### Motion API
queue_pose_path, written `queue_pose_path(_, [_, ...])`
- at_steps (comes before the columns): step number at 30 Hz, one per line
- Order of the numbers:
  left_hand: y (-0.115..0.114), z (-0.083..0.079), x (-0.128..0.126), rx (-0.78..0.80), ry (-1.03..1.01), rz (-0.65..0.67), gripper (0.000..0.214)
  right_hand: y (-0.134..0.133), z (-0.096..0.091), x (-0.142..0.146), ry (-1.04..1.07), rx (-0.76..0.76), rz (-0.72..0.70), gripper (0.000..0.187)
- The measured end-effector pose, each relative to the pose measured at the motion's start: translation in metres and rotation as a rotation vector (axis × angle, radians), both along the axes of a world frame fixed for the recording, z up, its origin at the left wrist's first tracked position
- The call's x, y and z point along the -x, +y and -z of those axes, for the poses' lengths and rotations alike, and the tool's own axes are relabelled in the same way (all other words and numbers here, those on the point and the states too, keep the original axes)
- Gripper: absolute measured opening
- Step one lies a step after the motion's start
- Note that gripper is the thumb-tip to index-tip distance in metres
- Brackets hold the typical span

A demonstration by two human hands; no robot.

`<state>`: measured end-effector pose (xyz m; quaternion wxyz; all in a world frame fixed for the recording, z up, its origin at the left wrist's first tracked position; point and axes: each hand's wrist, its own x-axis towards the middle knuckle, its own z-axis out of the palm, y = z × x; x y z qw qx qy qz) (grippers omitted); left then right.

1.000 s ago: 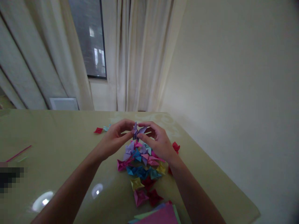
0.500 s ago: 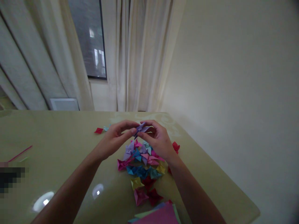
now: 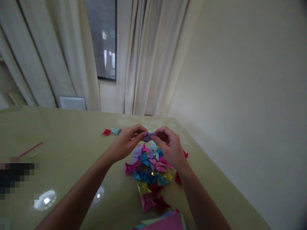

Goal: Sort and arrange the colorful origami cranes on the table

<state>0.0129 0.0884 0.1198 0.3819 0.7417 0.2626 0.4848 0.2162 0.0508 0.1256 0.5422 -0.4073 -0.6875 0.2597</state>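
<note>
My left hand (image 3: 127,143) and my right hand (image 3: 170,147) meet above the table, both pinching a small folded purple paper piece (image 3: 148,136) between fingertips and thumbs. Directly below them lies a pile of folded paper pieces (image 3: 150,169) in purple, pink, blue, yellow and red. Most of the purple piece is hidden by my fingers.
The pale green table (image 3: 59,153) carries a red and a light-blue folded piece (image 3: 112,131) at the back, a thin pink paper strip (image 3: 30,149) at left, and a stack of coloured paper sheets (image 3: 163,222) at the near edge. Curtains and a window stand behind; a wall runs along the right.
My fingers have closed in on the purple piece, pressing it flatter and hiding more of it. The view has shifted slightly, so everything sits a little further right.
</note>
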Motion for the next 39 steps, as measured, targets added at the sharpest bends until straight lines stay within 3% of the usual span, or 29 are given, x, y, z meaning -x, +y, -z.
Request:
queue_pose_path(3, [0.02,0.019,0.005,-0.052,0.048,-0.103,0.03,0.005,0.002,-0.004,-0.082,-0.014,0.024,0.015])
queue_pose_path(6, [0.051,0.056,0.018,-0.099,0.229,-0.426,0.033,0.012,0.006,-0.01,-0.197,-0.01,0.063,0.011])
queue_pose_path(8, [0.067,0.085,0.028,-0.083,0.321,-0.547,0.034,0.016,0.008,-0.014,-0.285,0.013,0.071,0.006])
queue_pose_path(12, [0.074,0.131,0.041,-0.059,0.507,-0.626,0.05,0.019,0.012,-0.018,-0.428,0.052,0.06,0.003])
queue_pose_path(15, [0.068,0.149,0.044,-0.019,0.647,-0.636,0.055,0.019,0.014,-0.015,-0.459,0.057,0.045,0.004])
queue_pose_path(24, [0.071,0.151,0.044,-0.064,0.88,-0.605,0.041,0.019,0.017,-0.012,-0.539,0.078,0.003,0.007])
queue_pose_path(33, [0.064,0.158,0.039,-0.184,0.971,-0.686,0.054,0.015,0.007,-0.02,-0.719,0.102,0.055,0.013])
queue_pose_path(39, [0.073,0.154,0.036,-0.143,1.027,-0.686,0.058,0.014,0.003,-0.031,-0.73,0.097,0.106,0.013])
